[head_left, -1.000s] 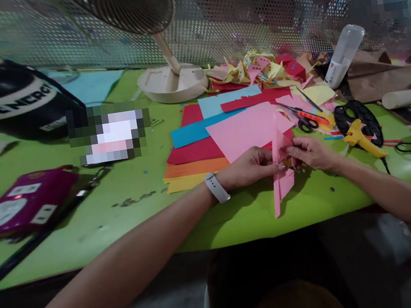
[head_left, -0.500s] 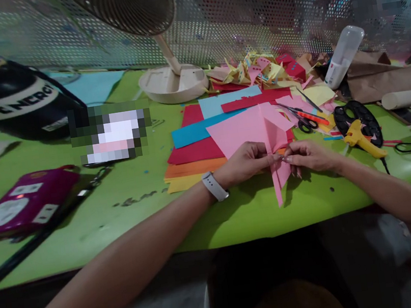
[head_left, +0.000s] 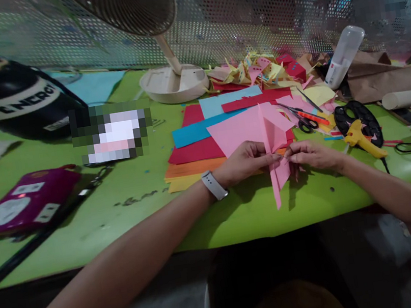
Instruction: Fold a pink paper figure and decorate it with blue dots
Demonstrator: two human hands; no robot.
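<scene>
A folded piece of pink paper (head_left: 276, 184) stands on edge between my hands, above the front part of the green table. My left hand (head_left: 248, 162), with a pale watch band (head_left: 215, 185) at the wrist, pinches it from the left side. From the right, my right hand (head_left: 308, 157) grips its edge between thumb and fingers. Behind them a flat pink sheet (head_left: 235, 131) lies over red paper (head_left: 193, 140) and a blue strip (head_left: 191, 134). Orange sheets (head_left: 188, 169) and yellow sheets (head_left: 182, 183) stick out by my left hand.
Scissors (head_left: 307, 123), a yellow glue gun (head_left: 365, 142) and a black palette-like tray (head_left: 354, 114) lie to the right. Paper scraps (head_left: 260, 66) are heaped behind. A fan (head_left: 176, 86) stands at the back; a purple power strip (head_left: 23, 199) and a black bag (head_left: 15, 100) are left.
My right hand has shifted very slightly to the right along the pink paper's edge. The paper's lower tip has moved a little left and down. My left hand keeps its hold.
</scene>
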